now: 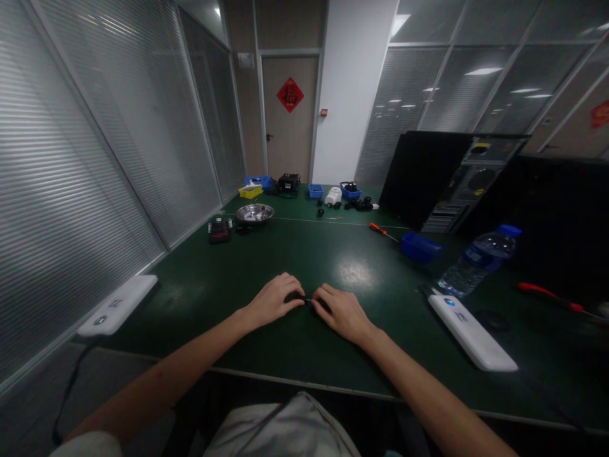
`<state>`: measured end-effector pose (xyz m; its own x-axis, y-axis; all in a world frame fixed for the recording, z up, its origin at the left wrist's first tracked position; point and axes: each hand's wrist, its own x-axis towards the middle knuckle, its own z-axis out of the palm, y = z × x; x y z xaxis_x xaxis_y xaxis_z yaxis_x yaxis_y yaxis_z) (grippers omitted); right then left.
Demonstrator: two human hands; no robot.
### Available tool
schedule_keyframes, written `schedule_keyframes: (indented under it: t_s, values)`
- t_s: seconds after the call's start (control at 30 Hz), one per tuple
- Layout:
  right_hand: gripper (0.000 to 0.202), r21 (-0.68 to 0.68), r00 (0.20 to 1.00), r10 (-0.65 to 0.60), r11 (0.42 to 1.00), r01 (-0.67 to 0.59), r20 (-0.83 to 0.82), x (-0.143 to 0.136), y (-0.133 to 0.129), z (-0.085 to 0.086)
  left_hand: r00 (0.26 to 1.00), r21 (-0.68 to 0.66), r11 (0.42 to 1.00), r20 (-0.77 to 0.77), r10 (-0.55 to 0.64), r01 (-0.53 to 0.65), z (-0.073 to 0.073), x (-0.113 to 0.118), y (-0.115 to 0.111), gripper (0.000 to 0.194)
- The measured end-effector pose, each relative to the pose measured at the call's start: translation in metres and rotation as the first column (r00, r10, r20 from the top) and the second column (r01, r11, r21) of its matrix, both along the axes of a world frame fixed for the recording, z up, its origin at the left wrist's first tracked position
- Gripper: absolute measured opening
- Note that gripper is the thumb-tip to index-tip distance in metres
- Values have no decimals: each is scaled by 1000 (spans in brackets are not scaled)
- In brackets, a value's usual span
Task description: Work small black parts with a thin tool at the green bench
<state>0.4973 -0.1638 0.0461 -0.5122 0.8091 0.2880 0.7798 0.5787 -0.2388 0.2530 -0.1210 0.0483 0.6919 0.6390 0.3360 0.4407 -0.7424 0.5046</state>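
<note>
Over the green tabletop [304,254], near its front edge, my two hands meet in front of me. My left hand [276,299] pinches a small dark part [307,301] between thumb and fingers. From the other side, the closed fingertips of my right hand [345,314] grip the same part. A pale glint shows on it in the narrow gap between my hands. Its exact kind is too small and too covered to make out.
At right are a white power bank-like box [471,333], a water bottle [480,260], a blue bin [420,247] and a screwdriver [379,230]. Another white box [118,306] lies left. A metal dish [255,214] and black computer cases [447,181] stand farther back.
</note>
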Motion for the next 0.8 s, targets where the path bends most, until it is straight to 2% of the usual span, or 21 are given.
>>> schedule_keyframes:
  t_s: [0.13,0.27,0.37,0.43,0.53,0.63,0.7,0.8]
  values:
    - [19,-4,1000,-3,1000,3,7,0,-1,2,999,-43,999,-1,33,-33,-3,0,2,20]
    - [19,-3,1000,-12,1000,12,10,0,-1,2,997,-30,999,-76,-26,24,-3,-2,6,25]
    - [19,-12,1000,-6,1000,6,5,1,0,1,993,-5,1000,-116,3,-3,-5,-20,21,29]
    - [19,-19,1000,-1,1000,1,-1,1,1,1,987,14,996,-138,87,-86,-8,-47,39,31]
    - [19,-25,1000,2,1000,-2,-9,2,1,0,941,42,959,-183,284,-281,-15,-110,71,32]
    - [19,-23,1000,-1,1000,1,-13,2,1,-1,823,95,856,-240,514,-507,-19,-182,98,34]
    - [19,-21,1000,-7,1000,6,-11,1,1,-2,722,138,762,-252,645,-633,-20,-225,107,33]
    - [20,-20,1000,-9,1000,9,-9,1,1,-2,624,129,660,-230,746,-740,-19,-265,112,32]
